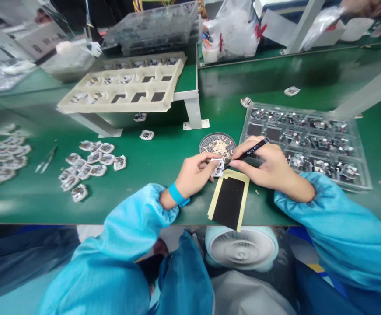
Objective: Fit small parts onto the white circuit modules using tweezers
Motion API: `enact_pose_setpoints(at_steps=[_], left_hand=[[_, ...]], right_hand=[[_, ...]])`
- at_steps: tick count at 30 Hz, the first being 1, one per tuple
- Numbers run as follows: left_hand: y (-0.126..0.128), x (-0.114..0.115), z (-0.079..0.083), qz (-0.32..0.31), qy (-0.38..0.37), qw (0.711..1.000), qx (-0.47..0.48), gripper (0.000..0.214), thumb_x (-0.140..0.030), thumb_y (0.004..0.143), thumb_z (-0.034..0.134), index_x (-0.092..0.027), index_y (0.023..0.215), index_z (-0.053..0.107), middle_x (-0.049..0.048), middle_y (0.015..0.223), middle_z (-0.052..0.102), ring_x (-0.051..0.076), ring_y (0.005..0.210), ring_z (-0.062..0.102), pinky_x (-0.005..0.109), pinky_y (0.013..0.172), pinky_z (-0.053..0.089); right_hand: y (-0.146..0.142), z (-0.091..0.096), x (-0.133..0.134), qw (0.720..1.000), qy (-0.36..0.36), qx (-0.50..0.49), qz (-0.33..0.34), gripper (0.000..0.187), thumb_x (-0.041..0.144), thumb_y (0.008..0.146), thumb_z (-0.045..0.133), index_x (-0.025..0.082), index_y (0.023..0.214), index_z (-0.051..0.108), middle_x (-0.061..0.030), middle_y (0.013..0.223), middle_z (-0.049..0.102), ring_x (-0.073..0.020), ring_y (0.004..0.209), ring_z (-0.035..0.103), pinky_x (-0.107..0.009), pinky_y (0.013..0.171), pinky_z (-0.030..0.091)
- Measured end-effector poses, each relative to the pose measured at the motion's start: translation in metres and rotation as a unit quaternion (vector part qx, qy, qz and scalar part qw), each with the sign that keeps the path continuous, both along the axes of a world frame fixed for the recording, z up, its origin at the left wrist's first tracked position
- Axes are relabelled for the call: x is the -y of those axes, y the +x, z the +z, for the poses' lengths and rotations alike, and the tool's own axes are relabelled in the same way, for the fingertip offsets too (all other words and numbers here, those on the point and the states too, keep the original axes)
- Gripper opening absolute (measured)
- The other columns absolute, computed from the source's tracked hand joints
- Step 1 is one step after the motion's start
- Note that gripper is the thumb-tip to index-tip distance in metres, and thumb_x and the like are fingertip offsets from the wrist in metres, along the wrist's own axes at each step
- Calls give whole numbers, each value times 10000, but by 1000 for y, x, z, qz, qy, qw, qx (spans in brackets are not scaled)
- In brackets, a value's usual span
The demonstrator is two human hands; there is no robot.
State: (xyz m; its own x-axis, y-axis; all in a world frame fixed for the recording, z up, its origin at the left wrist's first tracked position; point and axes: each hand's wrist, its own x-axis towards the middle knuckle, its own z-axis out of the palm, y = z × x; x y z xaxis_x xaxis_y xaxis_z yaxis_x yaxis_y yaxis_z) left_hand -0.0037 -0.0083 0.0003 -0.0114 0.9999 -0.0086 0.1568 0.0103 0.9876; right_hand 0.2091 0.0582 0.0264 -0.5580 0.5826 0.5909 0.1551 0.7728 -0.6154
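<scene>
Between the thumb and fingers of my left hand (195,174) is a small white part (217,167) with dark and metallic bits on it. My right hand (269,164) grips black tweezers (251,149) with pale lettering, their tip at the right edge of the white part. Just behind my hands lies a round dark dish (206,140) of small beige pieces. Below them a black sheet on yellow backing (228,202) rests at the table's front edge. My fingers partly hide the white part's face and the tweezer tip.
To the right sits a clear compartment tray (357,131) of small electronic assemblies. Several white parts (95,157) lie in groups at left, near another pair of tweezers (47,159). A cream tray (111,105) stands on a raised shelf. A pale fan (242,247) is below the table edge.
</scene>
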Motion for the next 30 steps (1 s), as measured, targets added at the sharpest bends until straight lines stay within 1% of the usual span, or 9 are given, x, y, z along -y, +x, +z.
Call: enact_pose_setpoints(at_steps=[5, 10, 14, 17, 20, 23, 25, 28, 30], left_hand=[[-5, -4, 1, 14, 6, 998, 55, 321, -385, 880, 733, -131, 1075, 756, 52, 772, 743, 112, 512, 631, 217, 483, 526], [-11, -11, 6, 4, -30, 995, 92, 395, -421, 840, 773, -98, 1066, 752, 64, 691, 724, 117, 462, 612, 188, 381, 361], [-14, -13, 5, 35, 1, 997, 68, 453, -475, 838, 767, -93, 1080, 748, 45, 620, 691, 112, 436, 581, 195, 393, 353], [-21, -16, 17, 78, 79, 993, 33, 457, -506, 847, 757, -113, 1081, 744, 71, 762, 739, 115, 493, 607, 212, 423, 414], [-31, -23, 60, 104, 185, 977, 13, 536, -501, 864, 753, -158, 1268, 668, 74, 896, 758, 114, 530, 624, 223, 447, 450], [-43, -39, 132, 116, 292, 949, -7, 747, -447, 874, 769, -201, 1511, 467, 26, 799, 730, 101, 492, 578, 219, 433, 415], [-55, -59, 182, 143, 347, 927, -12, 861, -400, 864, 789, -188, 1579, 359, 2, 753, 708, 101, 506, 573, 213, 437, 399], [-78, -95, 243, 198, 348, 916, -17, 889, -293, 913, 738, -163, 1622, 217, -57, 678, 668, 69, 465, 521, 182, 443, 377], [-90, -115, 268, 249, 325, 912, -30, 853, -195, 935, 694, -162, 1625, 194, -68, 701, 671, 39, 442, 495, 161, 464, 393]], right_hand=[[1, 2, -2, 990, -136, -42, 22, 72, 283, 899, 759, 225, 924, 726, -51, 948, 751, -218, 915, 714, -400, 875, 561], [4, 1, -12, 960, -261, -60, 82, 190, 364, 864, 798, 199, 899, 711, -63, 947, 754, -217, 925, 720, -399, 907, 569], [6, 2, -16, 945, -311, -86, 60, 303, 464, 837, 802, 194, 898, 679, -65, 916, 740, -214, 872, 710, -388, 844, 573], [7, 1, -20, 943, -310, -121, 25, 354, 529, 845, 769, 194, 893, 667, -64, 895, 722, -205, 829, 688, -365, 788, 561], [7, -1, -26, 946, -292, -142, 11, 384, 549, 827, 775, 185, 893, 671, -59, 873, 704, -188, 775, 659, -342, 733, 539], [7, -4, -30, 948, -284, -141, 19, 402, 560, 826, 767, 177, 894, 666, -51, 834, 691, -179, 730, 636, -337, 704, 519], [5, -5, -31, 949, -281, -138, 28, 397, 556, 832, 761, 175, 891, 665, -48, 825, 691, -177, 722, 630, -342, 715, 516], [1, -7, -29, 948, -280, -141, 53, 390, 546, 836, 757, 171, 890, 665, -49, 837, 695, -180, 757, 642, -356, 772, 522], [-3, -8, -28, 946, -282, -150, 55, 422, 572, 813, 765, 168, 885, 667, -53, 853, 703, -186, 789, 657, -361, 805, 530]])
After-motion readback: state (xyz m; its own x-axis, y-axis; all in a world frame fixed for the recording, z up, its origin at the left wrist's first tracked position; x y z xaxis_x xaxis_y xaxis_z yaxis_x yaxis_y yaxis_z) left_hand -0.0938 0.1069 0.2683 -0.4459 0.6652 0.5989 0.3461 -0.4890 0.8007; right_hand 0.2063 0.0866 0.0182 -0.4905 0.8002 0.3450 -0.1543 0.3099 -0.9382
